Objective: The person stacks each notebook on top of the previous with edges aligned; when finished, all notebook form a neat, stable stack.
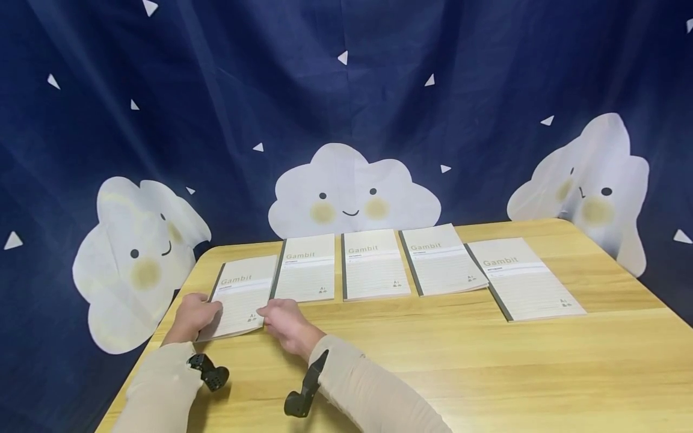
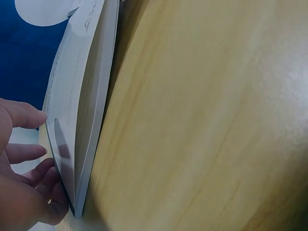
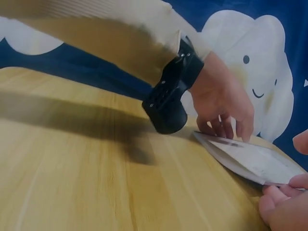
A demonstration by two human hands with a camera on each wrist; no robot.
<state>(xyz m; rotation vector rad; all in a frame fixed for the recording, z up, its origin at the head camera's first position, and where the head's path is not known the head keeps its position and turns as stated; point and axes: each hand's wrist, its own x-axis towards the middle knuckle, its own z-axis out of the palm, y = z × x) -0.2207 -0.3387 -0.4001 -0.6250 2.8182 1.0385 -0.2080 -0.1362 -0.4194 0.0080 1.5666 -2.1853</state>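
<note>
Leftmost notebook [image 1: 240, 294] at desk's [image 1: 411, 367] left end — left hand [image 1: 192, 316] grips spine, right hand [image 1: 289, 322] pinches opposite edge. Pages gape; uneven pull could crease cover or nudge adjacent notebook [image 1: 308, 279].

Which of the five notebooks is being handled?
The leftmost notebook in the head view: left hand at its dark spine, right hand at its opposite edge. No hand touches the others.
</note>
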